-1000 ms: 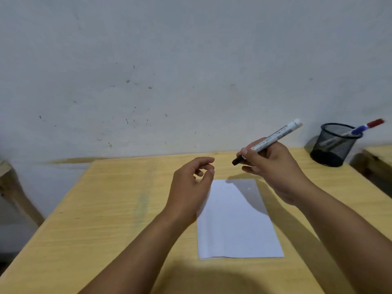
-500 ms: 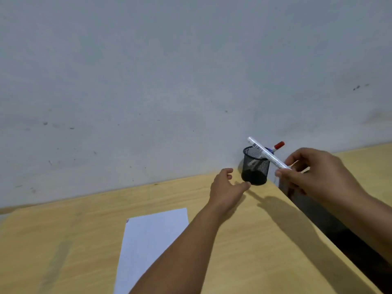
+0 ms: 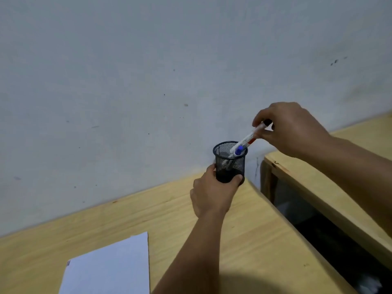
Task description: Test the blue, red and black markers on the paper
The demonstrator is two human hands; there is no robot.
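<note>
The black-capped marker (image 3: 253,135) slants down into the black mesh pen cup (image 3: 230,162), white barrel low, dark cap up at the right hand (image 3: 290,129). That hand's fingers (image 3: 259,118) are pinched narrow on the cap end, thumb underneath. Inside the cup a blue-capped marker (image 3: 238,151) leans against the near rim, and a trace of red shows just behind the white barrel, probably the red marker, though too little is visible to be sure. The left hand (image 3: 212,194) wraps the cup's lower wall, thumb and fingers curled around the base, pressing it to the table (image 3: 254,240) near the far right corner by the wall. The sheet of paper (image 3: 114,266) lies well apart at the lower left; its visible part carries no clear strokes.

The step in hand looks like swapping markers at the cup, either dropping the black one in or lifting it out; one frame cannot settle which. To do it well, keep the left grip low and firm, since a light mesh cup tips easily when a long barrel levers on its rim. Guide the barrel along its own slant rather than sideways, so it does not knock the blue marker out. The table edge beside the cup drops into a dark gap, so any nudge rightward is risky.
</note>
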